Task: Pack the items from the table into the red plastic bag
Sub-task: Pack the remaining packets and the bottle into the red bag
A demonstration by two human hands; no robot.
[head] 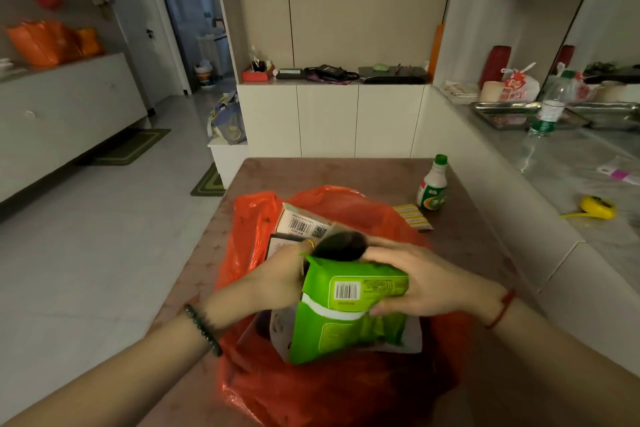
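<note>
The red plastic bag (332,388) lies open on the brown table (346,173). Inside it I see a white box with a barcode (304,224) and other packets. Above the bag's mouth my right hand (419,282) grips a green packet (349,308) by its right end. My left hand (277,279) holds the packet's left side, next to a dark rounded object (341,246) whose holder I cannot tell. A white and green bottle (433,187) stands upright at the table's far right, with a yellow packet (414,217) lying flat beside it.
A grey counter (571,163) runs along the right with a yellow tape measure (597,208), a water bottle (550,107) and metal trays. White cabinets stand behind the table. Tiled floor lies open to the left.
</note>
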